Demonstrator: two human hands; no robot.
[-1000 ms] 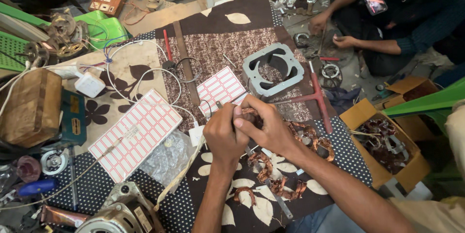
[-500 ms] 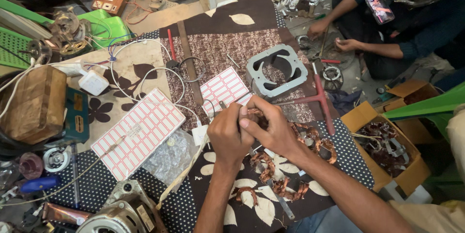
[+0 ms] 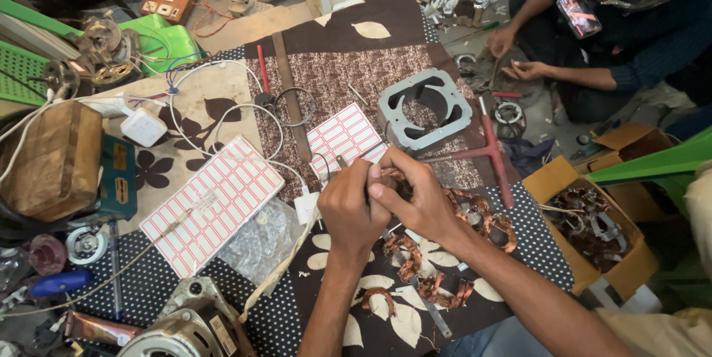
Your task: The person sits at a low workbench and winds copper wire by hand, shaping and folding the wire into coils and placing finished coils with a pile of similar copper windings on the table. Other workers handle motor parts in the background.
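Observation:
My left hand (image 3: pixel 350 207) and my right hand (image 3: pixel 414 200) meet over the patterned cloth (image 3: pixel 371 68), fingers pinched together on a bundle of copper winding wire (image 3: pixel 391 176). More copper coil pieces (image 3: pixel 475 212) trail to the right of my right hand and lie below it (image 3: pixel 415 268). What exactly sits between the fingertips is hidden by the fingers. A grey metal motor frame (image 3: pixel 426 108) lies just beyond my hands. Two sheets of red-bordered white labels (image 3: pixel 213 201) (image 3: pixel 345 137) lie to the left.
A red T-handle wrench (image 3: pixel 493 153) lies right of the frame. A cardboard box of metal parts (image 3: pixel 593 231) stands at right. Another person (image 3: pixel 593 38) sits at the upper right working on parts. A motor housing (image 3: pixel 185 324), white cable (image 3: pixel 222 116) and wooden block (image 3: pixel 52 160) crowd the left.
My hands have stayed together on the copper wire with small finger shifts. The view has shifted slightly; the other person's hands have moved a little.

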